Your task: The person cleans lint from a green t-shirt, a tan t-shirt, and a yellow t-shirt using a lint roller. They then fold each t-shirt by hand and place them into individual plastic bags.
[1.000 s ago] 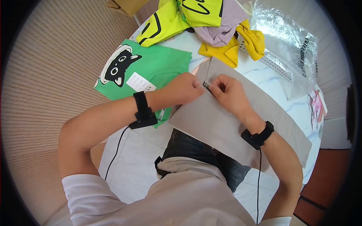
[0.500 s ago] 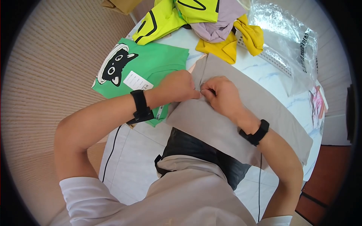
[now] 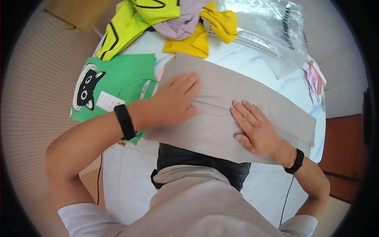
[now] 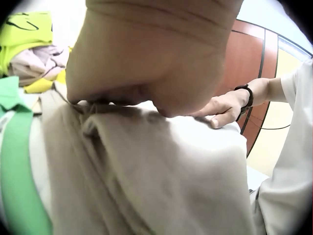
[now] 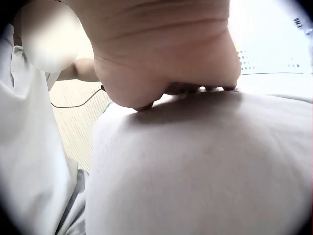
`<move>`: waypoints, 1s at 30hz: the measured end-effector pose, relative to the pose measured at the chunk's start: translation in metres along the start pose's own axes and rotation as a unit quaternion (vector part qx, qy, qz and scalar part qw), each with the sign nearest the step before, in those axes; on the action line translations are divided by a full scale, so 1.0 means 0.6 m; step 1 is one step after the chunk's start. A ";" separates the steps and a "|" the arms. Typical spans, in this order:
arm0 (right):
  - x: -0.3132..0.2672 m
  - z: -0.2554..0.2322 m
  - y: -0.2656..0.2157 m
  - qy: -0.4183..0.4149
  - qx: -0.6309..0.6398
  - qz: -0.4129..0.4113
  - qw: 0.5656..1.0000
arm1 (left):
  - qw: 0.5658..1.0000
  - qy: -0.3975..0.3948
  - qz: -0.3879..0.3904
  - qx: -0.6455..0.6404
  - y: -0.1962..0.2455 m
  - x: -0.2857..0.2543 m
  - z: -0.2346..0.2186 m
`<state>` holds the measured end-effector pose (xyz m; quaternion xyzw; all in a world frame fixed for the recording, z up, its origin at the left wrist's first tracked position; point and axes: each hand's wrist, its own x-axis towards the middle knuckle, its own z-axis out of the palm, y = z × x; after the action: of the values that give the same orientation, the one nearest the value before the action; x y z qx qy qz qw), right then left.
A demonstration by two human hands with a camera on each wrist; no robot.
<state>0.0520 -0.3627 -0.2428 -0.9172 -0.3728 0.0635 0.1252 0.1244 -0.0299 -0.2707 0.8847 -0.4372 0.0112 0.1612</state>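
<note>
A folded grey-beige garment (image 3: 233,81) lies across the front of the table, with a few creases between the hands. My left hand (image 3: 173,100) rests on its left part, fingers extended and palm down. On the right part, my right hand (image 3: 256,128) presses down with straight fingers. In both wrist views the fingertips touch the cloth, and the left wrist view shows loose folds in the garment (image 4: 146,171) below that hand. To the left lies a green shirt (image 3: 134,71) with a black cat print and a white tag (image 3: 108,102); the left forearm covers its lower part.
Neon yellow-green (image 3: 126,27), mauve (image 3: 177,23) and mustard (image 3: 189,45) garments lie heaped at the back. Right of them a clear plastic bag (image 3: 272,31) overlaps a white perforated piece (image 3: 244,41). Something pink (image 3: 313,77) lies by the table's right edge.
My hands were close together, fingers pinching at the garment near its left end. They have since let go, spread apart and flattened on it. The head view has shifted right.
</note>
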 end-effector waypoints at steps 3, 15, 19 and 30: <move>-0.060 -0.001 0.009 -0.050 -0.023 0.033 0.998 | 0.996 -0.074 -0.023 0.041 -0.004 -0.011 -0.002; -0.428 0.022 0.096 0.089 -0.042 0.222 0.970 | 0.981 -0.168 -0.076 0.063 0.018 0.013 -0.028; -0.535 0.016 0.148 0.224 -0.138 0.368 0.892 | 0.992 -0.114 -0.026 0.047 0.034 0.036 -0.037; -0.456 -0.076 0.263 0.179 0.263 0.661 0.680 | 0.991 -0.119 0.061 -0.010 0.092 0.136 0.003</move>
<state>-0.0282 -0.6716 -0.2365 -0.8483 0.3921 0.0595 0.3509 0.1319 -0.1243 -0.2439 0.8498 -0.5065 -0.0892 0.1158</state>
